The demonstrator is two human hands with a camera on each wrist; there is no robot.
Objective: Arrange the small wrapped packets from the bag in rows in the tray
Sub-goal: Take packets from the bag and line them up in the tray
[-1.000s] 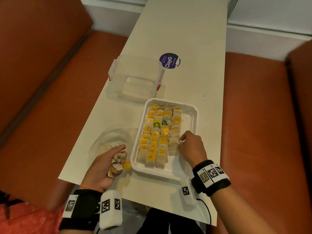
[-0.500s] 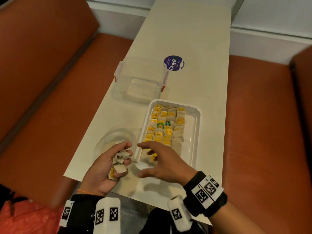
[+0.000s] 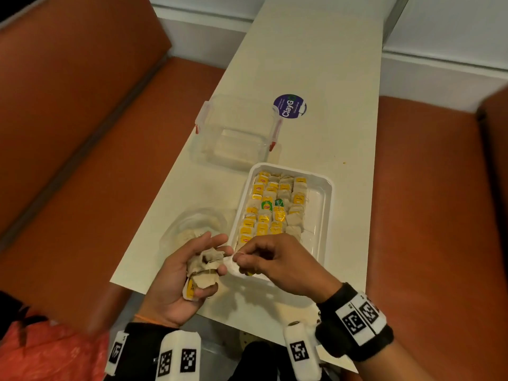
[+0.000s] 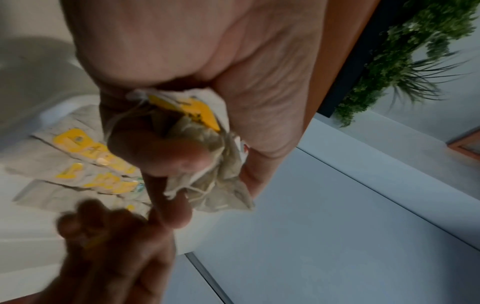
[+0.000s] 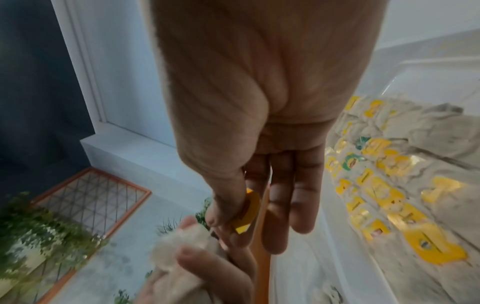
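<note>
The table (image 3: 316, 64) is seen with the tray (image 3: 325, 188) on it, its left rows already filled. The right hand (image 3: 277, 259) has been moved from the tray to the left hand (image 3: 176, 279), where a bunch of packets (image 3: 204, 268) is clenched. One packet tag (image 5: 248, 211) is pinched, so another placing is probably begun

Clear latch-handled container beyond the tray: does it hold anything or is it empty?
Apparently empty. In the head view the clear container shows only its bare bottom; the packets are in the white tray.
</note>
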